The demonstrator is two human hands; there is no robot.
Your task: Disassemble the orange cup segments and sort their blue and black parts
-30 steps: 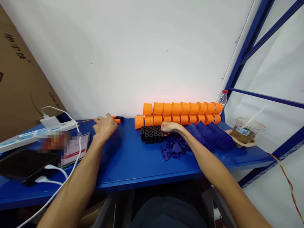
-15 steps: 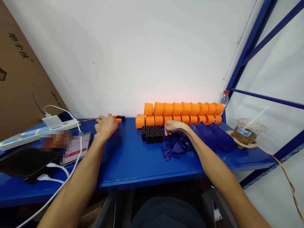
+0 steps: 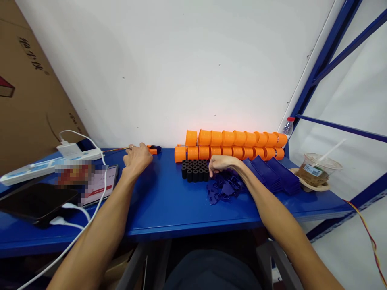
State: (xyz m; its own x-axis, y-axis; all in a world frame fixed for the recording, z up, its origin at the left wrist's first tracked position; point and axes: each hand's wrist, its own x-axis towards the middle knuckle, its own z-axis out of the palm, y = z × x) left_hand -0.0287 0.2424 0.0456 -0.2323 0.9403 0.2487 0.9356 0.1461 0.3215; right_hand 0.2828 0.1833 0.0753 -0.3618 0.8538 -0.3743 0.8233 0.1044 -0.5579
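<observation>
My left hand (image 3: 137, 158) is at the back left of the table, its fingers curled down and mostly hidden. Just beyond it lies a small orange and black part (image 3: 154, 149); thin coloured wires run behind the hand. Whether the fingers grip anything is hidden. My right hand (image 3: 222, 162) is closed, wrist bent, at the right side of a block of black hollow cylinders (image 3: 195, 170). Its fingertips point down above a heap of dark blue flat plastic pieces (image 3: 223, 189); what they hold, if anything, cannot be made out.
Two stacked rows of orange cups (image 3: 228, 139) line the wall. Right of them are stacked blue plates (image 3: 273, 175), a drink cup (image 3: 317, 171) and a bottle (image 3: 288, 127). At left lie a power strip (image 3: 42, 169), a phone (image 3: 101, 187), a black device (image 3: 36, 203) and a white cable (image 3: 101, 197).
The whole view has shifted slightly, so things appear a little further right. Both hands keep nearly the same places beside the same things.
</observation>
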